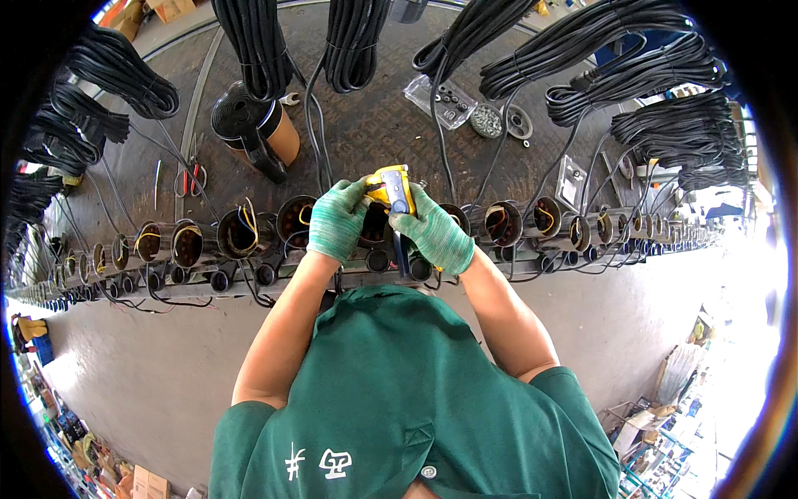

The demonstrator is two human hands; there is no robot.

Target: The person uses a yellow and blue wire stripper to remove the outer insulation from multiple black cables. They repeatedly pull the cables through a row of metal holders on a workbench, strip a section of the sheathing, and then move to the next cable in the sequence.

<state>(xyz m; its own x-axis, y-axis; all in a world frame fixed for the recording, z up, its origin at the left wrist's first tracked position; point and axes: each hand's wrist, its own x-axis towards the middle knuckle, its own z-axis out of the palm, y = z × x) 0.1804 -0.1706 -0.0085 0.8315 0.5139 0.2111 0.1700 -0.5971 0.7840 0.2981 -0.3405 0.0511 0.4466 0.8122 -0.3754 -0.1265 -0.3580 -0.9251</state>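
Both my hands wear green knit gloves and meet over the row of metal cylinders. In my right hand is a yellow and grey wire stripper, its dark handle pointing down toward me. My left hand has its fingers closed against the stripper's left end; what they pinch there is hidden. Below the tool, one open cylinder is partly covered by my hands. Beside my left hand, another cylinder shows a yellow wire and reddish-brown parts inside.
Black cable coils hang above the dark bench, leads running down to the cylinders. An orange-and-black cylindrical container stands left, near red-handled pliers. Toward the right are a clear parts tray, a heap of small metal parts and a ring-shaped dish.
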